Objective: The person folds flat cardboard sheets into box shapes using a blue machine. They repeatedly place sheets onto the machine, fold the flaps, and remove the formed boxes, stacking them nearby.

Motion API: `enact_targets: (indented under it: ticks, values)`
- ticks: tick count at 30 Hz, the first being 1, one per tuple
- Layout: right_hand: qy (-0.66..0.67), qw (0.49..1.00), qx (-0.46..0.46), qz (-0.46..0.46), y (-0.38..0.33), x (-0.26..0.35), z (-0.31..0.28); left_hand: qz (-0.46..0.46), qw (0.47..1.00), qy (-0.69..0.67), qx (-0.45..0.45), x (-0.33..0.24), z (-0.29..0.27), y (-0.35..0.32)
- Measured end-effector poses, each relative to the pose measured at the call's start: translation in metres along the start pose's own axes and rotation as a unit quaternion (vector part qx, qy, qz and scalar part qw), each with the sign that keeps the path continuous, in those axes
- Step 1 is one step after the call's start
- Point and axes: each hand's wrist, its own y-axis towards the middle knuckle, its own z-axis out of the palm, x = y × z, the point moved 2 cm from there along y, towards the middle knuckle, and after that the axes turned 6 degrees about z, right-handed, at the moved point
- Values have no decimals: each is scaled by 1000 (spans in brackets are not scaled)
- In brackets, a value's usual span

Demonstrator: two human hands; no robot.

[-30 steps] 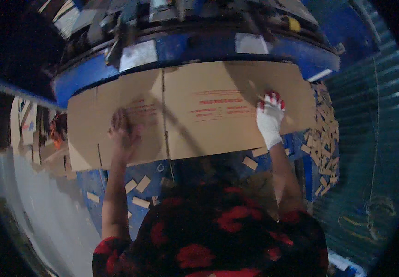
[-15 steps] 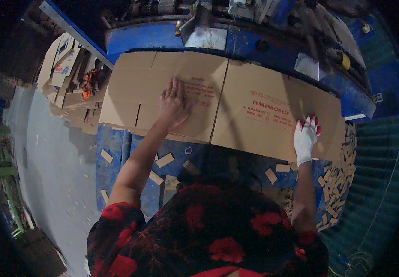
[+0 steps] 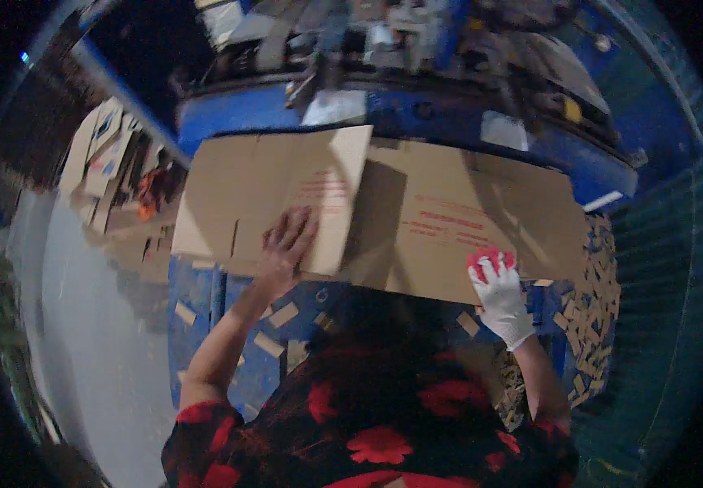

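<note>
A flat cardboard box blank [image 3: 530, 203] with red print lies across a blue worktable. Its left panel [image 3: 245, 171] tilts up along its right edge and casts a shadow on the right panel. My bare left hand [image 3: 290, 240] rests on the left panel near its front edge, fingers stretched over the surface and thumb out of sight. At the right panel's front edge, my right hand [image 3: 499, 297], in a white glove with red fingertips, has its fingers curled over the top and the thumb low by the edge.
Blue machinery [image 3: 424, 110] with metal plates stands behind the cardboard. Small cardboard offcuts [image 3: 587, 317] pile up at the right, and several more lie on the blue tabletop [image 3: 193, 285]. Stacked cardboard [image 3: 99, 163] with an orange item [image 3: 150, 195] stands at the left.
The left panel's right edge has risen. My left hand has moved down toward the front edge, and my right hand has shifted left and nearer to me. The view has shifted slightly.
</note>
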Motion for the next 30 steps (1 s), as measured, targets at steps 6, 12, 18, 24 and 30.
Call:
enact_targets:
  ticks: [6, 12, 18, 24, 30]
  values:
    - [-59, 991, -122, 7, 3, -28, -16, 69, 993, 57, -71, -7, -18, 38]
    - [-75, 975, -203, 57, 64, -78, -4, 78, 977, 57, -192, -3, -12, 91]
    - [-58, 969, -232, 54, 89, -115, 9, 104, 969, 106, -196, -8, 6, 109]
    - [-58, 971, -226, 58, 115, -116, 13, 74, 979, 60, -183, 12, -5, 145]
    - [-47, 969, -236, 62, 176, -143, 13, 118, 971, 107, -181, 37, 2, 198]
